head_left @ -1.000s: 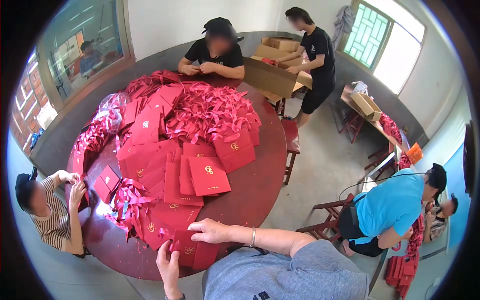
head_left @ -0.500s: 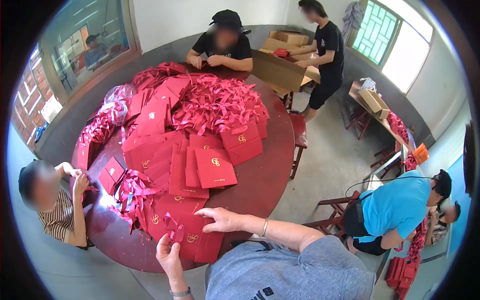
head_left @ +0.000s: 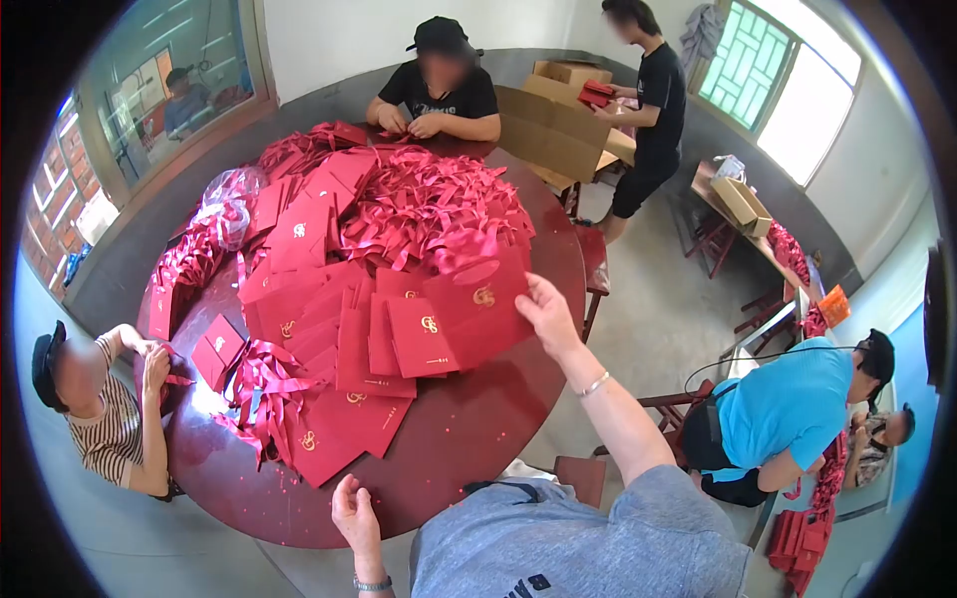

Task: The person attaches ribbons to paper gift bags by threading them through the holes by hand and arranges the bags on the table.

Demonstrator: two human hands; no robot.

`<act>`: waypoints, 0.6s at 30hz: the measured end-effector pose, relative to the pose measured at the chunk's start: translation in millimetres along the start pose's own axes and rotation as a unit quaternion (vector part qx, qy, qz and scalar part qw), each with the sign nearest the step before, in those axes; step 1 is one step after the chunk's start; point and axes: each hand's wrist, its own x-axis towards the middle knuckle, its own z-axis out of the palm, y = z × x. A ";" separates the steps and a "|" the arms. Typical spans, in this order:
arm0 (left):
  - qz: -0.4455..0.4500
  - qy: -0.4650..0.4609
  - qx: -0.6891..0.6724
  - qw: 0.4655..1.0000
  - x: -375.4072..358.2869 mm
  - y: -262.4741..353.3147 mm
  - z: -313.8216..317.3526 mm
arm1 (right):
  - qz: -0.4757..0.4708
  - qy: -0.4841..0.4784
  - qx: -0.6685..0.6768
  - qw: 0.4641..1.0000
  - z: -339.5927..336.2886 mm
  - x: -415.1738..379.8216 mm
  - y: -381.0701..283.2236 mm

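Observation:
Pinched between the thumb and fingers of my right hand [head_left: 543, 307] is the edge of a red bag [head_left: 478, 309] with a gold logo and a pink ribbon, over the right side of the pile. My left hand [head_left: 354, 508] is at the table's near edge, fingers loosely curled, holding nothing that shows. Between the hands and the far side, red bags [head_left: 334, 434] overlap on the round dark red table [head_left: 498, 424]. A heap of pink-red ribbons [head_left: 429, 204] covers the bags at the back, and a smaller ribbon bunch [head_left: 264, 399] lies at the left.
A person in stripes [head_left: 110, 419] sits at the left, and one in black [head_left: 444, 90] across the table. Another person [head_left: 653, 100] stands by open cardboard boxes [head_left: 548, 135]. A person in blue [head_left: 778, 399] bends at the right, near a stool [head_left: 580, 478].
My right hand has carried the bag from the near edge up and right over the pile. My left hand has let go of the ribbon and moved slightly down. The standing person has lifted red items.

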 end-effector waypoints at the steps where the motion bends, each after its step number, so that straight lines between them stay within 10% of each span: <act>1: -0.019 -0.013 0.036 0.999 0.2 4.0 1.6 | -0.013 0.008 -0.017 1.000 -13.1 13.7 7.4; 3: 0.004 0.002 0.045 0.999 1.6 -5.6 9.1 | -0.031 0.030 -0.093 0.995 -34.2 33.7 42.8; 5: 0.141 0.012 0.196 0.970 -0.7 -4.0 12.4 | 0.106 0.169 -0.542 0.816 -28.8 30.3 61.3; 18: 0.195 0.025 0.266 0.944 -4.3 -4.9 20.2 | 0.019 0.184 -0.555 0.811 -19.0 9.5 109.5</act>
